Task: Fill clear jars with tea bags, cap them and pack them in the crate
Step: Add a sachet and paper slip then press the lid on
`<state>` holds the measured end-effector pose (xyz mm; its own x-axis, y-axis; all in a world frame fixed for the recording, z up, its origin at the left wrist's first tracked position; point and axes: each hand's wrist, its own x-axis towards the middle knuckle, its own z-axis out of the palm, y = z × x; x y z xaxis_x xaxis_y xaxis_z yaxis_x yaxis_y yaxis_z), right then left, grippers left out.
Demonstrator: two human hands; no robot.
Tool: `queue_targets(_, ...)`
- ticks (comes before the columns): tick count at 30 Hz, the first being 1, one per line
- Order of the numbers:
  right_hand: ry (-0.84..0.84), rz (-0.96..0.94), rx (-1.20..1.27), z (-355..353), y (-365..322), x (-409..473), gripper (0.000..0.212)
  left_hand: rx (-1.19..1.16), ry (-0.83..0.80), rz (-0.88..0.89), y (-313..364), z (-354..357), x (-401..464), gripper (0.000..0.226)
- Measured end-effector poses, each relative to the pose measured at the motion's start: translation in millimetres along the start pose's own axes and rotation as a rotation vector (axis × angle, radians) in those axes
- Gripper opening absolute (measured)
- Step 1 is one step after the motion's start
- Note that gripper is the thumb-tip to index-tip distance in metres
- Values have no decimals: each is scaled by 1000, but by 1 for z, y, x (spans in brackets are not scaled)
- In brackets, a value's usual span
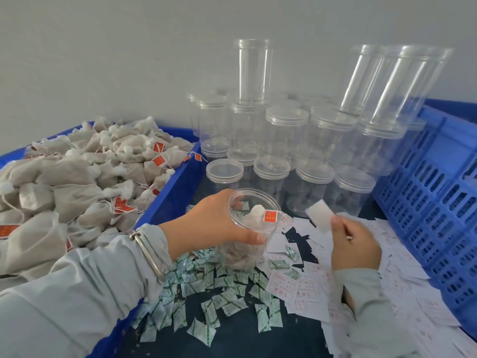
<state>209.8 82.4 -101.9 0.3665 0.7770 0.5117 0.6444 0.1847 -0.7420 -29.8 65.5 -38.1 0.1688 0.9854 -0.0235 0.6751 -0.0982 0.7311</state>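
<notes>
My left hand (214, 226) grips an open clear jar (251, 223) near its rim. Tea bags fill the jar, and a red tag (270, 216) hangs at its mouth. My right hand (353, 245) pinches a small white paper slip (320, 215) just right of the jar's mouth. A big heap of tea bags (77, 182) with red tags fills the blue bin on the left. Capped empty clear jars (284, 140) stand stacked behind the held jar.
Small green-and-white sachets (206, 293) lie scattered on the dark surface below the jar. White slips with red print (304, 288) cover the area to the right. A blue slotted crate (438, 202) stands at the far right. A grey wall is behind.
</notes>
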Motion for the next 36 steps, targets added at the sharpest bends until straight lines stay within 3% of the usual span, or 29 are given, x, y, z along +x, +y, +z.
queue_targets(3, 98, -248, 195, -12, -41, -2, 17, 40, -17, 23, 0, 2, 0, 92)
queue_targets(7, -21, -571, 227, -6, -82, -7, 13, 78, -24, 46, 0, 3, 0, 92)
queue_targets(14, -284, -670, 68, 13, -90, -18, 15, 103, -34, 95, 4, 3, 1, 81)
queue_targets(17, -401, -693, 30, 14, -88, -18, 28, 97, -17, 111, 3, 4, 1, 76)
queue_targets(24, -731, -743, -249, 12, -99, -22, 84, 159, 48, 116, -5, 3, 4, 76)
queue_targets(28, -734, -674, -137, 8, -101, -23, 82, 168, 59, 98, -5, 3, 4, 65)
queue_targets(31, -489, -629, 108, -1, -96, -16, 58, 34, 85, 88, 0, -2, 2, 75)
queue_targets(33, -318, -546, 192, -5, -87, -6, 44, -37, 129, 52, 1, -6, -1, 70)
queue_targets(36, -304, -302, 158, -3, -70, 8, 31, -131, 211, 8, 2, -11, 0, 49)
